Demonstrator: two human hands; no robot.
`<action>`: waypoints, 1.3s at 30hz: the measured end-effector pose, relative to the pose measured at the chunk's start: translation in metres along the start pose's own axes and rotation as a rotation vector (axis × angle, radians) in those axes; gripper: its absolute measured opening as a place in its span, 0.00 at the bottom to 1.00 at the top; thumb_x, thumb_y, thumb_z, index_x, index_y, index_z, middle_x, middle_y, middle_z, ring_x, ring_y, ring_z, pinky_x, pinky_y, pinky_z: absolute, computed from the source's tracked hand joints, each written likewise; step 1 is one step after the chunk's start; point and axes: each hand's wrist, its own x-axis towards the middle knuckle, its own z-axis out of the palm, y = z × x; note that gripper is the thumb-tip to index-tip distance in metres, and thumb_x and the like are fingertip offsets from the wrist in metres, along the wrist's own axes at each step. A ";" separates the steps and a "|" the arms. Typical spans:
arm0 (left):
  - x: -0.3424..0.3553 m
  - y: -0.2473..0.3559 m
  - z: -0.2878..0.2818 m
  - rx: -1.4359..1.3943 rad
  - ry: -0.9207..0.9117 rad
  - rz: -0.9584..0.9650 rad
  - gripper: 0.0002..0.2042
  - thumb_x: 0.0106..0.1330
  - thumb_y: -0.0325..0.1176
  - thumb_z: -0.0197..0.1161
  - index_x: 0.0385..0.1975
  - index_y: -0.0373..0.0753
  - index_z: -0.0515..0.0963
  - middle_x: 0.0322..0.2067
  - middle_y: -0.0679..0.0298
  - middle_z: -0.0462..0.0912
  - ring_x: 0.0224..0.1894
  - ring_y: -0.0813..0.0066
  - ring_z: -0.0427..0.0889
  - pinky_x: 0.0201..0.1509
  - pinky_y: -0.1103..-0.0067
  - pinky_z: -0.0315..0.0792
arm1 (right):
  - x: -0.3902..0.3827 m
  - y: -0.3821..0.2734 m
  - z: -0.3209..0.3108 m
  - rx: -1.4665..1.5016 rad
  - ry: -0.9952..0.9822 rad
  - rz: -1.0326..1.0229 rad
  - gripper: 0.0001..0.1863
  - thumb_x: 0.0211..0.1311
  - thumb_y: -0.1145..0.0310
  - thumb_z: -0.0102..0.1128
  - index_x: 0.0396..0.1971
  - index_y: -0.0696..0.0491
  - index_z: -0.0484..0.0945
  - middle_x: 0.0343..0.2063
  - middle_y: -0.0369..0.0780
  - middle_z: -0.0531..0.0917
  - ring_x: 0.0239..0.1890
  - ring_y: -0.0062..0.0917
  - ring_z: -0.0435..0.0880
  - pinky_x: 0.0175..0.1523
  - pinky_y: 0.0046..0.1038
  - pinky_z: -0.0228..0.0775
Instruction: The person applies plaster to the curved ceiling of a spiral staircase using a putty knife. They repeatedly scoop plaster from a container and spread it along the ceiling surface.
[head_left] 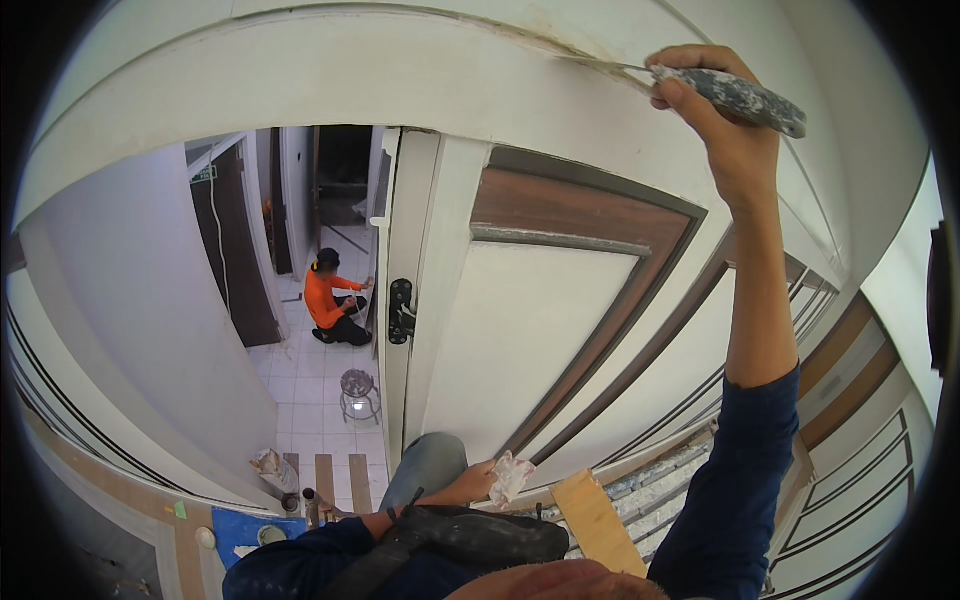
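Note:
My right hand (pixel 710 105) is raised at the upper right, its fingers closed around the handle of a putty knife (pixel 755 100). Dried white filler spatters the dark handle. The thin blade points left and meets the stained seam (pixel 560 50) high on the white wall. Low in the middle, my left hand (pixel 472 484) is closed on a crumpled-looking, white-smeared piece (pixel 511 478), whose kind I cannot make out. That hand is beside my bent knee (pixel 432 465), in front of a white door panel (pixel 530 320) with a brown frame.
Beyond the doorway, a person in an orange top (pixel 335 300) sits low on the tiled floor. A round stool (pixel 358 395) stands nearer. Below me are a wooden board (pixel 600 520), white-splashed slats (pixel 655 500), a blue sheet (pixel 235 530) and a whitish bag (pixel 272 468). A black door lock (pixel 401 312) shows on the door's edge.

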 end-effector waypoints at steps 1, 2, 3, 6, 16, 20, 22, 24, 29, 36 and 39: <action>0.000 0.003 0.000 -0.006 -0.011 0.002 0.23 0.78 0.45 0.47 0.59 0.32 0.73 0.49 0.54 0.84 0.52 0.69 0.83 0.57 0.75 0.74 | -0.003 0.000 -0.005 -0.023 0.025 0.012 0.13 0.59 0.68 0.72 0.41 0.57 0.83 0.34 0.36 0.86 0.33 0.18 0.82 0.43 0.21 0.77; -0.002 0.018 -0.001 -0.014 -0.022 -0.011 0.23 0.78 0.46 0.47 0.59 0.33 0.73 0.49 0.54 0.84 0.52 0.68 0.83 0.57 0.75 0.74 | -0.006 0.001 -0.008 -0.021 0.063 0.003 0.13 0.59 0.68 0.72 0.41 0.56 0.83 0.33 0.36 0.86 0.33 0.18 0.82 0.43 0.21 0.77; -0.005 0.033 -0.001 -0.022 -0.035 -0.023 0.23 0.78 0.46 0.46 0.60 0.33 0.73 0.49 0.54 0.84 0.52 0.68 0.84 0.57 0.75 0.74 | -0.009 0.002 -0.011 -0.020 0.100 -0.006 0.13 0.59 0.68 0.72 0.41 0.56 0.83 0.33 0.36 0.86 0.33 0.18 0.82 0.43 0.21 0.77; -0.009 0.038 -0.001 0.065 -0.026 -0.039 0.24 0.78 0.48 0.46 0.60 0.33 0.73 0.48 0.54 0.84 0.52 0.68 0.84 0.57 0.75 0.74 | -0.009 -0.004 -0.006 0.027 0.090 0.045 0.12 0.58 0.69 0.71 0.41 0.57 0.83 0.32 0.36 0.85 0.33 0.19 0.82 0.43 0.21 0.77; -0.015 0.047 -0.002 -0.054 -0.058 -0.106 0.24 0.78 0.46 0.45 0.59 0.31 0.73 0.48 0.52 0.84 0.52 0.65 0.84 0.57 0.74 0.74 | -0.011 -0.007 -0.008 0.015 0.208 0.040 0.11 0.59 0.72 0.70 0.39 0.60 0.83 0.27 0.39 0.85 0.30 0.19 0.83 0.38 0.21 0.77; -0.005 0.028 -0.002 0.109 -0.070 -0.081 0.23 0.79 0.44 0.43 0.60 0.32 0.73 0.50 0.53 0.84 0.53 0.66 0.82 0.59 0.74 0.73 | 0.001 -0.024 0.007 -0.014 0.122 -0.031 0.09 0.59 0.72 0.71 0.37 0.57 0.83 0.31 0.35 0.85 0.31 0.16 0.82 0.37 0.19 0.76; -0.022 0.073 -0.005 0.126 -0.089 -0.088 0.23 0.79 0.43 0.43 0.61 0.33 0.72 0.51 0.53 0.83 0.54 0.66 0.82 0.60 0.75 0.72 | 0.010 -0.025 0.018 -0.016 0.045 -0.113 0.08 0.59 0.73 0.72 0.38 0.55 0.84 0.33 0.33 0.85 0.33 0.15 0.82 0.38 0.18 0.75; -0.011 0.043 -0.007 0.187 -0.083 -0.084 0.22 0.79 0.42 0.42 0.62 0.34 0.72 0.52 0.53 0.82 0.54 0.67 0.81 0.60 0.75 0.72 | 0.021 -0.029 0.031 0.013 0.021 -0.205 0.09 0.58 0.73 0.72 0.38 0.55 0.84 0.34 0.33 0.85 0.33 0.15 0.82 0.39 0.18 0.75; -0.019 0.059 -0.007 0.152 -0.087 -0.051 0.22 0.78 0.40 0.40 0.61 0.33 0.72 0.51 0.53 0.83 0.53 0.67 0.81 0.59 0.74 0.72 | 0.021 -0.036 0.053 0.112 0.071 -0.103 0.12 0.57 0.73 0.74 0.41 0.55 0.84 0.35 0.33 0.86 0.36 0.15 0.82 0.39 0.18 0.74; -0.014 0.041 -0.005 0.155 -0.050 -0.059 0.22 0.79 0.43 0.43 0.61 0.33 0.72 0.51 0.56 0.83 0.53 0.70 0.81 0.58 0.76 0.72 | -0.025 -0.004 0.068 0.099 0.220 -0.188 0.13 0.63 0.75 0.66 0.46 0.60 0.77 0.45 0.47 0.85 0.45 0.28 0.86 0.53 0.29 0.79; -0.020 0.060 -0.008 0.146 -0.092 -0.083 0.23 0.79 0.45 0.44 0.62 0.34 0.72 0.52 0.58 0.83 0.53 0.71 0.81 0.58 0.77 0.71 | -0.046 -0.002 0.095 0.145 0.325 -0.136 0.13 0.62 0.74 0.67 0.45 0.60 0.77 0.46 0.47 0.84 0.45 0.28 0.85 0.54 0.30 0.78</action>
